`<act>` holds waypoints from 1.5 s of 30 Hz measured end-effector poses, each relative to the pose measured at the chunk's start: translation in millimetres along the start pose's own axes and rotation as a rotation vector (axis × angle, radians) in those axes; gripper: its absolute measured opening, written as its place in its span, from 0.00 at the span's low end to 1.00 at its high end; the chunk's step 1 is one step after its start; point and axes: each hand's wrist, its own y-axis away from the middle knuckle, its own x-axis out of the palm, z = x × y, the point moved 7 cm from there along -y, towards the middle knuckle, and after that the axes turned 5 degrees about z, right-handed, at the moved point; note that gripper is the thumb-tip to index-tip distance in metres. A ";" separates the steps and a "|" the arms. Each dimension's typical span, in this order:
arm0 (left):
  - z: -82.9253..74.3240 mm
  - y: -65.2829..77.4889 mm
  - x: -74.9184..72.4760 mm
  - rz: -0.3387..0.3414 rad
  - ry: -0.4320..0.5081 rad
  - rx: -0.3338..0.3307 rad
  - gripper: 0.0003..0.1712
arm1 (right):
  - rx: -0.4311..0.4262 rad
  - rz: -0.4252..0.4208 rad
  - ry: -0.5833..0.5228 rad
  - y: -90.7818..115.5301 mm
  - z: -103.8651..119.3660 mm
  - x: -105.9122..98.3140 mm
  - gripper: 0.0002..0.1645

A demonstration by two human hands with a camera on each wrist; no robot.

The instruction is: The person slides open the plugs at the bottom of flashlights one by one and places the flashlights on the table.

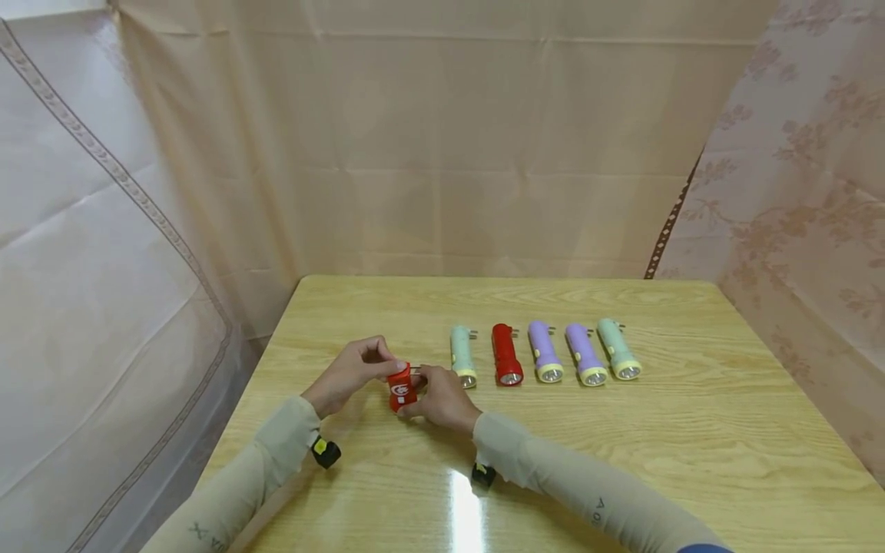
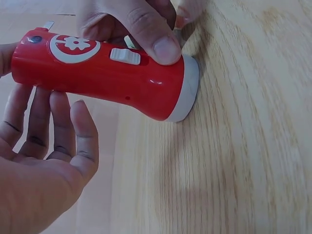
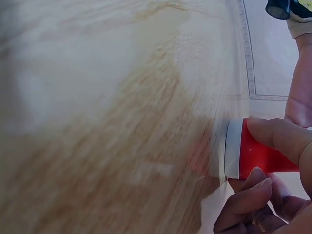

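A red flashlight [image 1: 401, 390] with a white rim [image 2: 189, 90] stands roughly upright over the table, lamp end down. Whether the rim touches the wood or hovers just above it, I cannot tell. My left hand [image 1: 346, 376] pinches its upper end between thumb and fingers. Lower down, my right hand [image 1: 448, 401] grips the body near the lamp end, its thumb on the red casing. In the left wrist view a white slide switch [image 2: 125, 56] and a white flower emblem [image 2: 75, 48] face the camera. Metal plug prongs [image 1: 415, 370] stick out near the top.
Right of my hands lies a row of flashlights: a mint one [image 1: 461, 349], a red one [image 1: 506, 349], two purple ones [image 1: 544, 346] and another mint one [image 1: 618, 344], lamp ends towards me. The wooden table [image 1: 657, 461] has fabric curtains [image 1: 442, 153] behind and beside it.
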 end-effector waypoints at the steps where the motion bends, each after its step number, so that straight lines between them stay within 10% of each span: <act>1: -0.2 0.5 0.4 0.000 -0.003 -0.001 0.15 | 0.004 -0.002 0.000 0.4 -0.1 -0.1 0.29; 18: -8.1 13.3 -4.3 0.122 -0.090 0.116 0.22 | -0.013 -0.027 0.025 2.4 2.6 -4.0 0.28; 30: -10.5 10.8 -7.4 0.056 -0.185 0.182 0.18 | 0.034 -0.001 0.019 -1.2 2.5 -6.1 0.29; 45: 4.7 5.1 -22.4 -0.092 -0.159 0.031 0.24 | 0.073 0.055 -0.190 9.8 -0.5 12.2 0.22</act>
